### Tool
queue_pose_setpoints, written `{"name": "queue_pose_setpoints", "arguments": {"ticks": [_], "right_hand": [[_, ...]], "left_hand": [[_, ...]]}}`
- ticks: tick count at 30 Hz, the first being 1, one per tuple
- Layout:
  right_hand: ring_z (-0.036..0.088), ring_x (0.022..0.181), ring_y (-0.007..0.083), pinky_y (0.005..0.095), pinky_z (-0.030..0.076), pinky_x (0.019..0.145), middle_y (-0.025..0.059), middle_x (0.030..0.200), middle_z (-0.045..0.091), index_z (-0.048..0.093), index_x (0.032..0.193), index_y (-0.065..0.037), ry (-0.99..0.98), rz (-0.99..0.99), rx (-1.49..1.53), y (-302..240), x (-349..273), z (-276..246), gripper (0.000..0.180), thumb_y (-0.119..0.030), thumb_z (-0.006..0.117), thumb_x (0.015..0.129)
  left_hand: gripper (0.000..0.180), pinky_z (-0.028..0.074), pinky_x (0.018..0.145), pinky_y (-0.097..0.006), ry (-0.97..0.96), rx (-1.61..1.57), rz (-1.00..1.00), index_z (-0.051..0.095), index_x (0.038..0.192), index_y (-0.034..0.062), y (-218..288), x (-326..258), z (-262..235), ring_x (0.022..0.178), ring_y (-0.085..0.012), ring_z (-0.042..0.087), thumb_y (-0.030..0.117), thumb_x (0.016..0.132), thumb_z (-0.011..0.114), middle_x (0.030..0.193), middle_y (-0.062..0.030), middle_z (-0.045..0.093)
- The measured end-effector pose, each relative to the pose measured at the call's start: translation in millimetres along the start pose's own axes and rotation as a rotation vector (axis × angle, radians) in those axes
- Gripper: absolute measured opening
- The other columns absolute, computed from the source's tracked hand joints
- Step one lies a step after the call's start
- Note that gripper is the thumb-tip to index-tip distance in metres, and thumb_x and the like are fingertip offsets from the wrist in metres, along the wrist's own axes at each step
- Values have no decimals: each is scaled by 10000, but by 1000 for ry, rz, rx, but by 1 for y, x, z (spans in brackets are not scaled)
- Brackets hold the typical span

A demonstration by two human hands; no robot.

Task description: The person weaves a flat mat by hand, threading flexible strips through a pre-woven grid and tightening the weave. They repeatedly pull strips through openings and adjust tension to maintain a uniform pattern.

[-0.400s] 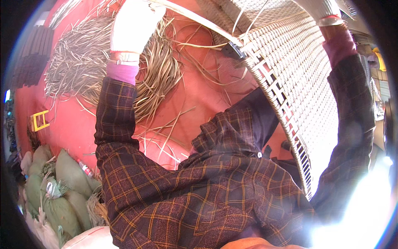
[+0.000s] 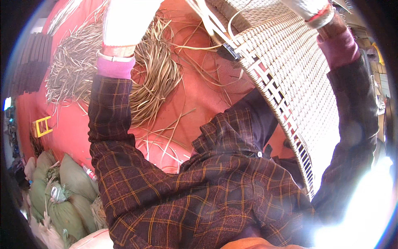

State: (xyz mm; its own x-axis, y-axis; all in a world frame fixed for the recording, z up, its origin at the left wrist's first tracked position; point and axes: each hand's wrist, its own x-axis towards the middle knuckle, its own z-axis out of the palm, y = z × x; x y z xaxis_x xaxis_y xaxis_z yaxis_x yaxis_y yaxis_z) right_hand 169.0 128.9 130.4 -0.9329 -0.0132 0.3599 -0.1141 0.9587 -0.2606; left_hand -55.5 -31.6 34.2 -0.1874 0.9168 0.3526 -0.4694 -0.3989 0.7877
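A woven panel [image 2: 302, 79] of pale flat strips, with a dense weave and an open ladder-like border, slants down the right side in front of me. My left hand [image 2: 129, 23], in a white glove, is raised at the top left; its fingers are washed out and cut off by the upper edge. Pale loose strips [image 2: 207, 18] run from the panel's corner up past the top edge. A small black clip-like piece [image 2: 228, 51] sits at that corner. My right hand [image 2: 306, 7], also gloved, is at the panel's far edge, its fingers beyond the frame.
A large heap of thin strips [image 2: 155, 87] lies on the red surface [image 2: 199, 103], with stray strips around it. Tied green sacks [image 2: 62, 211] stand at the lower left, near a small yellow frame-shaped piece [image 2: 42, 126]. Dark stacked bars [image 2: 29, 62] are at the far left.
My left hand has moved slightly left, and the strips at the panel's corner, taut before, now hang looser and curve. My right hand has shifted a little left and up.
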Motion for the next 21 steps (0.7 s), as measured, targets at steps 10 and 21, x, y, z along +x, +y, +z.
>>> {"name": "queue_pose_setpoints", "arguments": {"ticks": [10,21], "right_hand": [[606,782,68,237,480,695,25,907,669,743,981,-1,-106,300,591,15,20,31,205,-134,591,1018],[644,814,87,258,499,736,17,869,720,774,1010,-20,-53,667,454,-22,11,45,169,-149,680,956]], "left_hand": [[221,555,694,-268,-162,771,359,674,1060,-59,-1,43,1,775,-171,686,135,1056,568,922,-106,726],[207,584,746,-281,-102,602,183,710,1067,-61,-3,51,13,824,-176,723,112,1045,599,959,-122,761]]}}
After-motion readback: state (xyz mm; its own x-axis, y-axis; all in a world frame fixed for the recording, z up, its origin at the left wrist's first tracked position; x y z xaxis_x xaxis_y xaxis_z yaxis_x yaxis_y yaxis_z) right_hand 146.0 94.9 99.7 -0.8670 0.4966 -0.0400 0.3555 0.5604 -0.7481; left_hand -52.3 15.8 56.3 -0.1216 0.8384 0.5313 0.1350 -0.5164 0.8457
